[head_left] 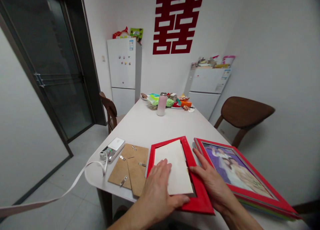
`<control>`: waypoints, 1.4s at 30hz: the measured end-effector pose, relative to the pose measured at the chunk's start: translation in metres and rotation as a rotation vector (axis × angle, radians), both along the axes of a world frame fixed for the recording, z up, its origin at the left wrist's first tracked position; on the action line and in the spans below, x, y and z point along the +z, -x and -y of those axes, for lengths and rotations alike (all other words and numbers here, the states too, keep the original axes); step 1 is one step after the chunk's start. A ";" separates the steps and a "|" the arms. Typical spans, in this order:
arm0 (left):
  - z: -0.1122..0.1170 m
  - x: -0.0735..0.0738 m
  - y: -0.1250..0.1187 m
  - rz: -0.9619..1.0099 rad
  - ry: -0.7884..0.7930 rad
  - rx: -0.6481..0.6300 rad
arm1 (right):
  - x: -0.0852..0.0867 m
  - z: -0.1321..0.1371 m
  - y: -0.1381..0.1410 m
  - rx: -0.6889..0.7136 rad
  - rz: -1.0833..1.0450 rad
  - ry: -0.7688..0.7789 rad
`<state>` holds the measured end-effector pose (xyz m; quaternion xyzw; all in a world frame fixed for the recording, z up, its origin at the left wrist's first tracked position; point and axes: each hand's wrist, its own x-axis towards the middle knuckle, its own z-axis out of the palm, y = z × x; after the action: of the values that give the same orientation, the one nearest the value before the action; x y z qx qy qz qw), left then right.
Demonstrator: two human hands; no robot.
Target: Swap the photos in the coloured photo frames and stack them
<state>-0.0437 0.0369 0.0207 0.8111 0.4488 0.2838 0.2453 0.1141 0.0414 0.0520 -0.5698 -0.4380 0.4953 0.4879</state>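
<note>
A red picture frame [186,146] lies on the table in front of me, with a white rectangular sheet [175,156] inside its opening. My left hand [160,186] rests flat on that sheet; its fingers are stretched out and its thumb is near the bottom edge. At the frame's right side, my right hand [211,180] grips the border, thumb toward the inner edge and forefinger along the outside. Its other fingers are hidden. Brown backing boards [140,176] with metal clips overlap to the left. On the right lies a red-framed photo [232,170] atop a stack of frames.
A white-and-grey device [115,148] with a pale strap [72,186] sits at the table's left edge. Farther back stand a pink bottle [162,104] and a heap of packets [175,99]. Wooden chairs [246,111] flank the table [150,126]; two fridges [122,63] stand behind.
</note>
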 end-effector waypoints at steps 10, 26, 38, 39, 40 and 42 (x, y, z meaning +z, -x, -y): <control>-0.001 0.029 0.025 0.267 -0.207 0.213 | -0.026 -0.015 -0.021 0.026 0.520 -0.058; -0.010 -0.029 0.089 0.135 0.067 0.428 | -0.078 -0.017 -0.020 0.029 1.398 -0.181; -0.006 -0.026 0.089 -0.309 -0.121 0.442 | -0.069 -0.015 0.003 0.009 0.985 -0.298; -0.006 -0.024 0.089 -0.322 -0.133 0.443 | -0.068 -0.016 0.009 0.035 0.853 -0.272; -0.006 -0.023 0.087 -0.325 -0.145 0.436 | -0.067 -0.018 0.016 0.054 0.718 -0.235; -0.006 -0.022 0.083 -0.298 -0.168 0.386 | -0.068 -0.024 0.030 0.069 0.458 -0.149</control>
<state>-0.1265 0.0428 -0.0017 0.7607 0.6015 0.2389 0.0495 0.0843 0.0652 -0.0158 -0.6146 -0.5916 0.3359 0.3993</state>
